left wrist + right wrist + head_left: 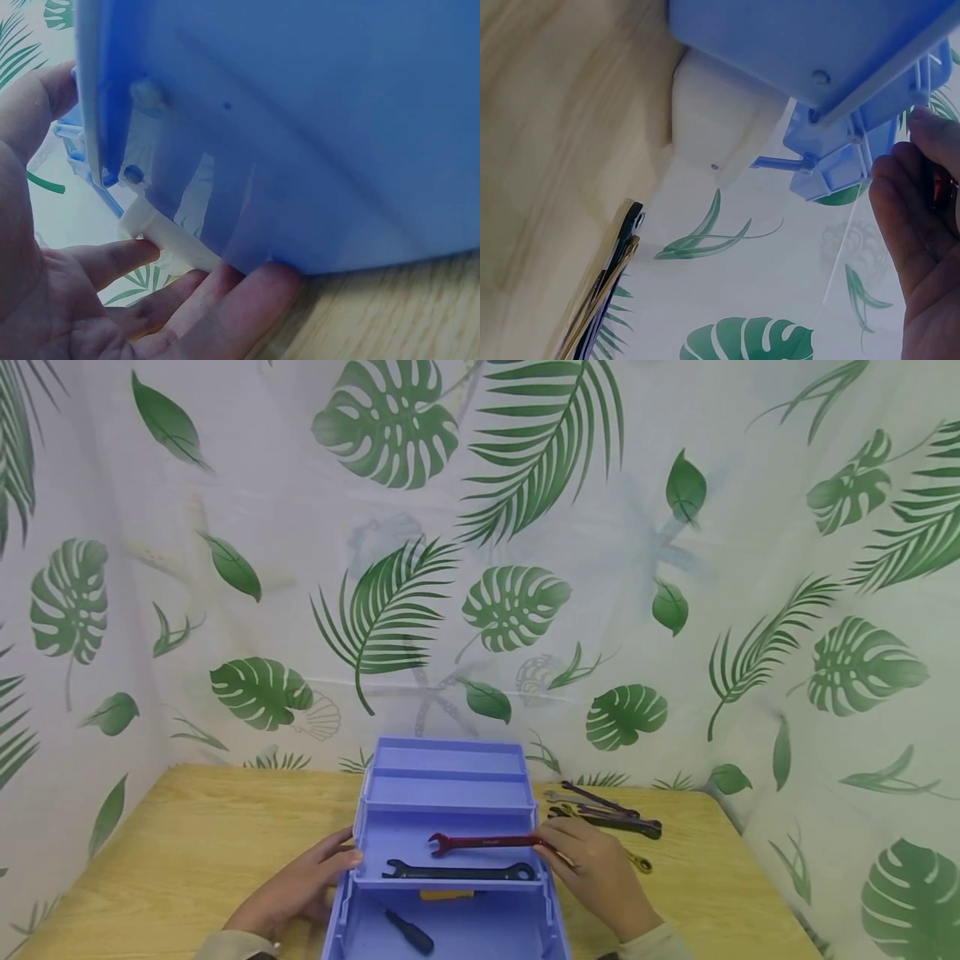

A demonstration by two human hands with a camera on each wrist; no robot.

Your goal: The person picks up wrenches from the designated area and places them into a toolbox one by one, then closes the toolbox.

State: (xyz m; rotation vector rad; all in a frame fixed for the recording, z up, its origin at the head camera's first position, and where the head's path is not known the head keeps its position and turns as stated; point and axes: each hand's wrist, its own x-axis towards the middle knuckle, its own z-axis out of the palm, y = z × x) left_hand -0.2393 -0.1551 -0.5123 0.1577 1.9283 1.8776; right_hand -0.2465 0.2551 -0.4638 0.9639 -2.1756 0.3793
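Observation:
My right hand (592,864) pinches one end of a red combination wrench (480,842) over the upper tray of an open blue toolbox (558,935). In the right wrist view, a little red shows between the fingers of that hand (922,217). Below the red wrench, a black wrench (459,871) lies across the tray's front. My left hand (300,885) is at the toolbox's left side, its thumb on the tray edge. The left wrist view shows that hand (82,300) with loosely bent fingers against the blue side wall (322,150).
A dark-handled screwdriver (408,932) and a partly hidden yellow item (446,894) lie in the toolbox's lower compartment. Several wrenches (607,820) are piled on the wooden table (240,827) to the right. A leaf-patterned cloth (525,693) hangs behind the table.

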